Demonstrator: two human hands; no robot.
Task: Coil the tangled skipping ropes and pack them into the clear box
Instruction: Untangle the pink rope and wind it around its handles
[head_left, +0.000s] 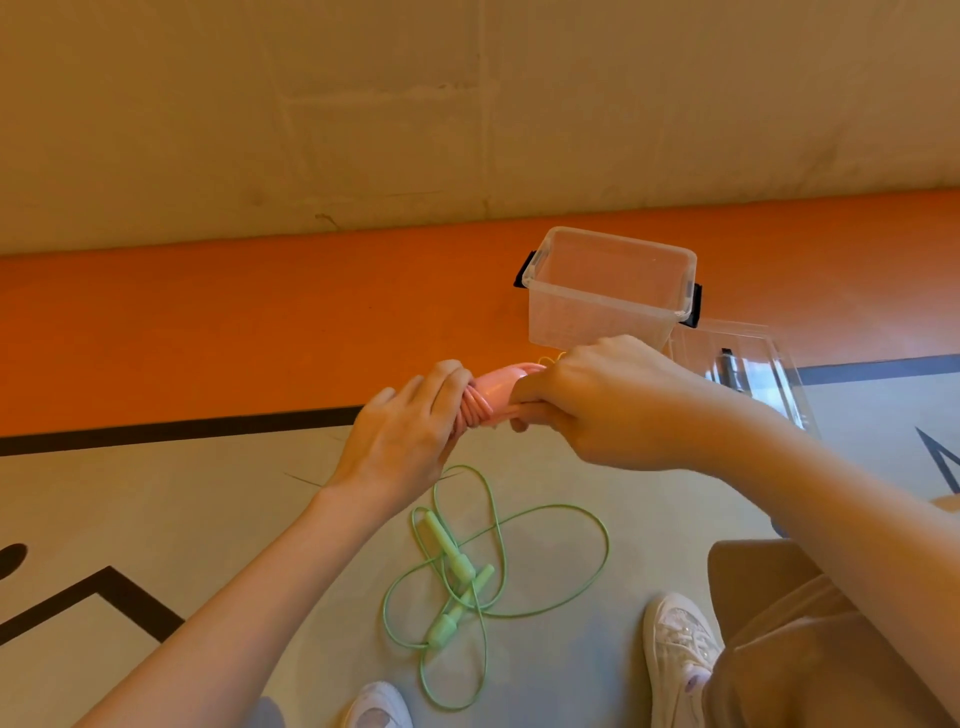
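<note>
Both hands clamp the pink skipping rope: left hand wraps its coils, right hand grips its handles | green skipping rope loose right below | clear box just behind, open

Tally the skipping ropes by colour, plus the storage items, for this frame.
Pink rope, held in both hands, left hand and right hand: 1
Green rope, loose on the floor: 1
Clear box, open: 1
Clear lid, beside the box: 1
Total: 4
A sliver of yellow behind the right hand is unidentifiable.
</note>
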